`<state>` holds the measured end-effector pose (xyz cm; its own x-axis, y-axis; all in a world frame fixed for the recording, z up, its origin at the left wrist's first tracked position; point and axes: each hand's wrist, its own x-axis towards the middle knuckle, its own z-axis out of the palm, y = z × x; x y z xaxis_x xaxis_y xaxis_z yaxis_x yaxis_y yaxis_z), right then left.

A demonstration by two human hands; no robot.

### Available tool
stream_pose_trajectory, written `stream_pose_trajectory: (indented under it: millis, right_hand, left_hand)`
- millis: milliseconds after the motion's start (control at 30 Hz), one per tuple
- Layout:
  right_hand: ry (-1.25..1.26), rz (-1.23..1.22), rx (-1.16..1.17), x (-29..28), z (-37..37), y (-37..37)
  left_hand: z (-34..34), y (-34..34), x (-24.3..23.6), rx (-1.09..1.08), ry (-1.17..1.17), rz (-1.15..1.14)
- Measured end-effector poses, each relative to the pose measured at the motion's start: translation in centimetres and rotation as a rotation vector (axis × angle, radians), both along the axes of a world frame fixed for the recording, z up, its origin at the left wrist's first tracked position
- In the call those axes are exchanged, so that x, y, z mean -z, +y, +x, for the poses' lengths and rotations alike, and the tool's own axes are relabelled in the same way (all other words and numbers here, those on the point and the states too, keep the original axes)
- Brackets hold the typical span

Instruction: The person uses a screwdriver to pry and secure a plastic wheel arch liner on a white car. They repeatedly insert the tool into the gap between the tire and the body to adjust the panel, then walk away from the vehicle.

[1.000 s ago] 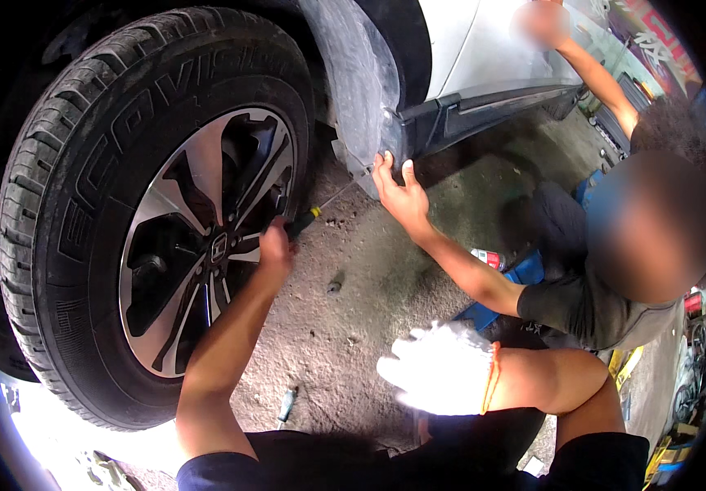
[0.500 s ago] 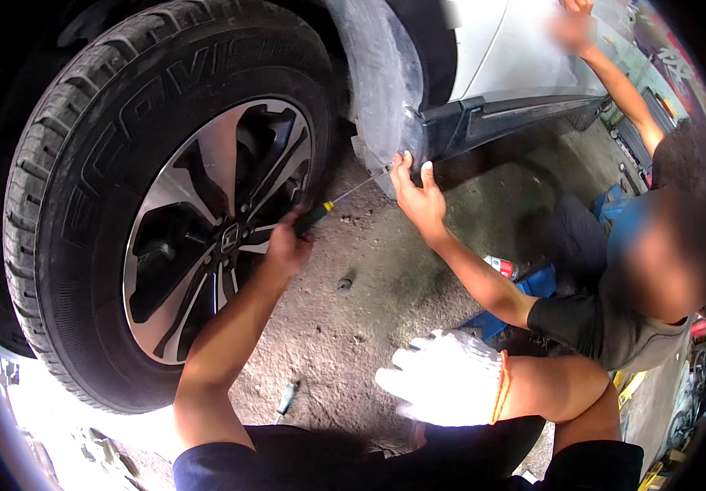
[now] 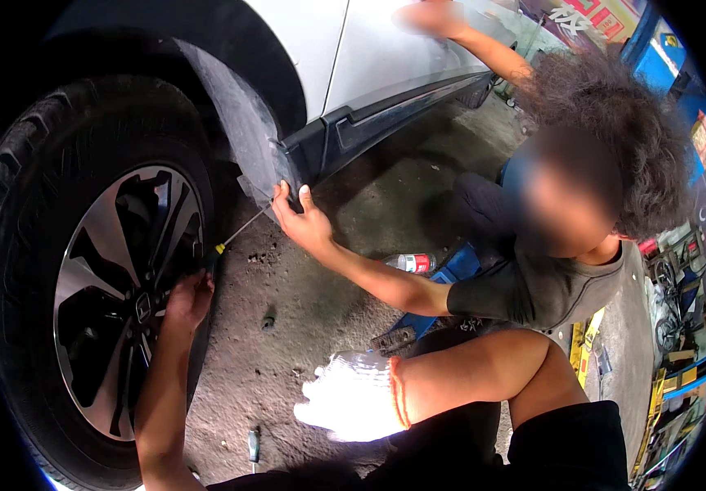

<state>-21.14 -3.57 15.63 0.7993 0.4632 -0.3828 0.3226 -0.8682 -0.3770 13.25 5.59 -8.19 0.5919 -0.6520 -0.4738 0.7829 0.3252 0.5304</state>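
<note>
Left hand [image 3: 189, 296] reaches forward, clenched around a screwdriver [image 3: 223, 245] beside the wheel [image 3: 83, 278]. Gloved right hand [image 3: 351, 396] rests released over open concrete floor [image 3: 287, 352].

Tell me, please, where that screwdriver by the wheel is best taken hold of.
Grip the screwdriver by its handle, the low end near the wheel, coming from below. The thin shaft slants up to the fender liner, leaving only the handle to hold; the left hand is already there.

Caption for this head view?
Bare left hand drives yellow-collared screwdriver toward grey wheel-arch liner; white-gloved right hand rests.
</note>
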Motion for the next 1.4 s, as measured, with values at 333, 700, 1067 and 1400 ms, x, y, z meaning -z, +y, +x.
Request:
stream_pose_trajectory:
  millis: [333,700,1067,1400]
  right_hand:
    - [-0.026,-0.013,-0.026,0.6,0.3,1.1]
    - [-0.05,-0.007,-0.051,-0.2,0.3,0.6]
    - [-0.111,0.026,-0.076,-0.3,0.4,-0.1]
    - [-0.11,0.065,0.006,-0.6,-0.6,-1.2]
  left_hand:
    - [1.2,1.4,1.7,0.214,-0.118,-0.185]
    - [0.2,0.1,-1.7,0.25,0.16,-0.206]
    - [-2.1,-1.3,-2.7,-0.035,-1.139,0.309]
    - [-1.3,-1.0,-3.8,0.265,-0.967,0.401]
